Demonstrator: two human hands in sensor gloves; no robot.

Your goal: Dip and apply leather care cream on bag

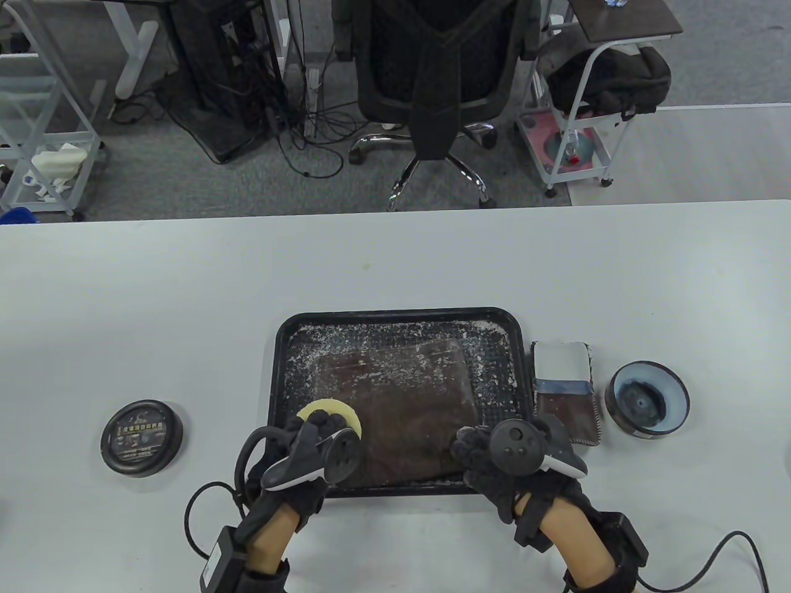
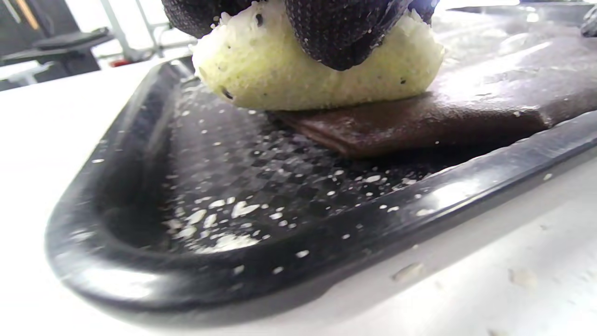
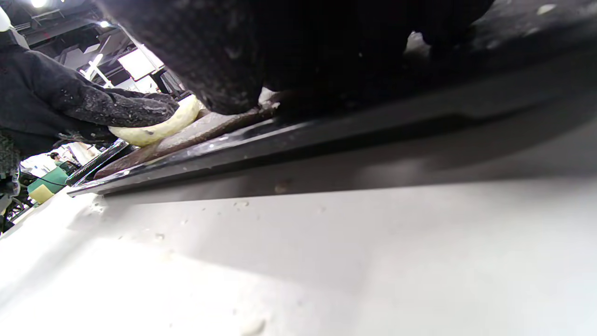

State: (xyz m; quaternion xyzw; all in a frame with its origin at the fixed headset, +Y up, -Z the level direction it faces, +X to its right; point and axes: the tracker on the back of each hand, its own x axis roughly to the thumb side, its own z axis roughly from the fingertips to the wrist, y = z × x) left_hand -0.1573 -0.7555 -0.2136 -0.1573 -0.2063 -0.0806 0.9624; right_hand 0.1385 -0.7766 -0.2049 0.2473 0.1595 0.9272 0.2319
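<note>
Lying flat in a black tray [image 1: 281, 370], a brown leather bag [image 1: 408, 407] is seen at the near middle of the white table [image 1: 185, 278]. White flecks are scattered over the tray floor and over the far part of the bag. A round pale-yellow sponge [image 1: 330, 412] is pressed down on the bag's near left corner by the left hand [image 1: 309, 451]; in the left wrist view the gloved fingertips [image 2: 345, 32] are curled over the top of the sponge [image 2: 289, 70], whose underside is touching the leather [image 2: 419, 121] and overhanging the tray floor [image 2: 261, 177]. The right hand [image 1: 507, 457] is laid on the bag's near right corner, just inside the tray's near rim. Its fingers are spread over the leather in the table view, but whether they are pinching the bag's edge or only pressing on it cannot be told, since the right wrist view is filled by the dark glove [image 3: 280, 51].

A round black tin lid [image 1: 141, 437] with a printed label is set on the table to the left of the tray, well apart from it. A small brown pouch with a white and blue upper part [image 1: 563, 390] is placed just beside the tray's right rim, and an open round blue-rimmed tin [image 1: 647, 399] is set beyond that. An office chair [image 1: 432, 80] and a white trolley [image 1: 587, 123] are seen on the floor behind the table.
</note>
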